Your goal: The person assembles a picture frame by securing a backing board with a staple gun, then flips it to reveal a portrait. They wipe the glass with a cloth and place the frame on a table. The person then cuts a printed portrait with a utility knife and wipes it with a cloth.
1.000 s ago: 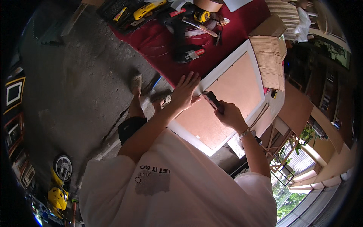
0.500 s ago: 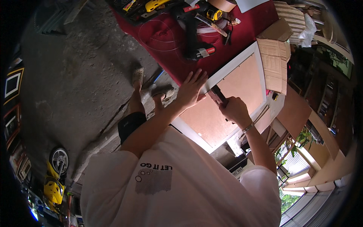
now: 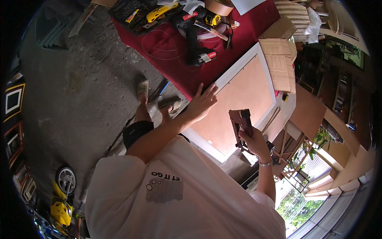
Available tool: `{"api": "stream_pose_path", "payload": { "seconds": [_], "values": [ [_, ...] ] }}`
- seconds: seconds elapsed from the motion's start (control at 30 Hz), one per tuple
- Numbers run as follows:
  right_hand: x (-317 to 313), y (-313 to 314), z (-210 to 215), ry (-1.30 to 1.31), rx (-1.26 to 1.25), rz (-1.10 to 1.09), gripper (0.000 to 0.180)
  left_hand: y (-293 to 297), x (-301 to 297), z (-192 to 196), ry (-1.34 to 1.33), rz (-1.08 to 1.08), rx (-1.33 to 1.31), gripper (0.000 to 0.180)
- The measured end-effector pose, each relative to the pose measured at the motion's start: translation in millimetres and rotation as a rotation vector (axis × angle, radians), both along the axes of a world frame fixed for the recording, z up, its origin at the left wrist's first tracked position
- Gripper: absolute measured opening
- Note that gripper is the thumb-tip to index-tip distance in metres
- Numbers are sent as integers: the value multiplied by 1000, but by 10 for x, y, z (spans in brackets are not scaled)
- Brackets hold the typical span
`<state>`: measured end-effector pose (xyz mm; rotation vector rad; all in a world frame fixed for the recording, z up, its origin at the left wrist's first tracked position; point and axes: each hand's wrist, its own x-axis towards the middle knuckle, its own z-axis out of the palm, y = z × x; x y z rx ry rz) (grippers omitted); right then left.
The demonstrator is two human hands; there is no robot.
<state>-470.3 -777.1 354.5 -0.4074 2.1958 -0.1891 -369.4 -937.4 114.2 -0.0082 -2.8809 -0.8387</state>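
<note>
On the desk (image 3: 175, 55), covered with a red cloth, we see a picture frame (image 3: 238, 71) lying face down, its white border around a brown backing board (image 3: 242, 103). Our left hand (image 3: 201, 104) rests flat on the near-left edge of the frame, fingers (image 3: 209, 91) spread apart, pressing down; we judge this keeps the frame from sliding. Our right hand (image 3: 252, 141) is raised above the board, not touching it, with its fingers closed around the handle of a dark red staple gun (image 3: 240, 126), which points upward, lifted clear of the frame. Farther along the desk lie a black power tool (image 3: 191, 38), a yellow tool (image 3: 159, 12) and a roll of brown tape (image 3: 219, 6), all well apart from the hands. Pieces of corrugated cardboard (image 3: 280, 57) overlap the far-right corner of the frame.
</note>
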Motion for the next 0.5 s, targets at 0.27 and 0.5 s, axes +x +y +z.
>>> {"api": "stream_pose_path", "payload": {
  "seconds": [0.27,0.5],
  "values": [
    [459,-115,-281,-11,11,-103,28,-64,331,43,121,175,328,50],
    [897,-454,-612,26,43,300,21,54,1222,-478,-337,347,494,70]
  ]
}}
